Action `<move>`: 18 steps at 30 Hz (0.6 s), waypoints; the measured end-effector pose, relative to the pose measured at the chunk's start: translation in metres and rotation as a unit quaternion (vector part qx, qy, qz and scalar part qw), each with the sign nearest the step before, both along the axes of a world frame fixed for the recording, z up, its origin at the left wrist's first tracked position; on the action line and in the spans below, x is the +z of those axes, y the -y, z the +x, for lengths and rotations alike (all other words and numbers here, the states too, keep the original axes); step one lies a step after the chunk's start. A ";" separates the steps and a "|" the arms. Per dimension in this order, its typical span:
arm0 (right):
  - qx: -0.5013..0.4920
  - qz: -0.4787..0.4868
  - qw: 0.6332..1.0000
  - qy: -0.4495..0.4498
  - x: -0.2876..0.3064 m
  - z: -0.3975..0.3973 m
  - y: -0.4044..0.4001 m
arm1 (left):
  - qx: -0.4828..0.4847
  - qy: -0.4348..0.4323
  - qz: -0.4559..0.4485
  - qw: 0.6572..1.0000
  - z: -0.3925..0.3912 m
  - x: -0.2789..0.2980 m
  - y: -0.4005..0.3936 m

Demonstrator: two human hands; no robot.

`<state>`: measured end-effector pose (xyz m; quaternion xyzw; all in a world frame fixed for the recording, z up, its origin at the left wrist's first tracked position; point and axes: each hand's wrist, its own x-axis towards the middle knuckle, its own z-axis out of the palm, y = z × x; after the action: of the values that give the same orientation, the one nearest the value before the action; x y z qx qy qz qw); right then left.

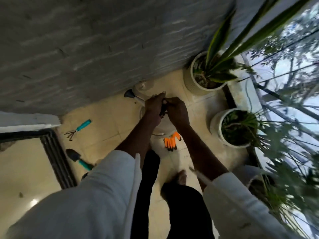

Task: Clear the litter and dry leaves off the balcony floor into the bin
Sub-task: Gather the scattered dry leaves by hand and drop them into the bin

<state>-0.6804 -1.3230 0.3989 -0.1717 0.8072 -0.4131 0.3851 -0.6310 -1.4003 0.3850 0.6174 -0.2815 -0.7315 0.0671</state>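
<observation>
My left hand (154,106) and my right hand (177,112) are pressed together over the tiled balcony floor (110,116). Both close on a small dark clump (163,112) held between them; the blur hides whether it is leaves or litter. Directly under my hands stands a white round container (161,131), mostly covered by my forearms. A white spout with a dark nozzle (129,94) sticks out to its upper left, so it may be a watering can and not a bin.
Orange gloves (170,143) lie by the container. A teal-handled hand rake (78,128) and trowel (77,159) lie at left near the door track (57,157). Potted plants (205,73) (234,129) line the railing (269,94) at right. The grey wall (86,49) is ahead.
</observation>
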 end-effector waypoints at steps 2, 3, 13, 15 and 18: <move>-0.106 -0.045 0.993 0.023 0.035 0.017 -0.017 | -0.007 -0.021 -0.006 1.000 0.007 0.028 -0.016; -0.163 -0.081 0.982 0.043 0.056 0.026 -0.028 | -0.002 -0.036 0.000 0.999 0.011 0.044 -0.028; -0.397 -0.188 0.885 0.153 0.190 0.097 -0.164 | -0.062 -0.169 -0.072 0.981 0.061 0.186 -0.195; -0.410 -0.195 0.876 0.163 0.207 0.111 -0.211 | -0.085 -0.193 -0.082 0.974 0.076 0.209 -0.241; -0.469 -0.259 0.829 0.158 0.226 0.132 -0.276 | -0.117 -0.239 -0.065 0.962 0.091 0.236 -0.305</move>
<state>-0.5488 -1.0470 0.6247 0.2016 0.5821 -0.7597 0.2082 -0.5402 -1.0950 0.6206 0.3814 -0.3745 -0.8407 0.0862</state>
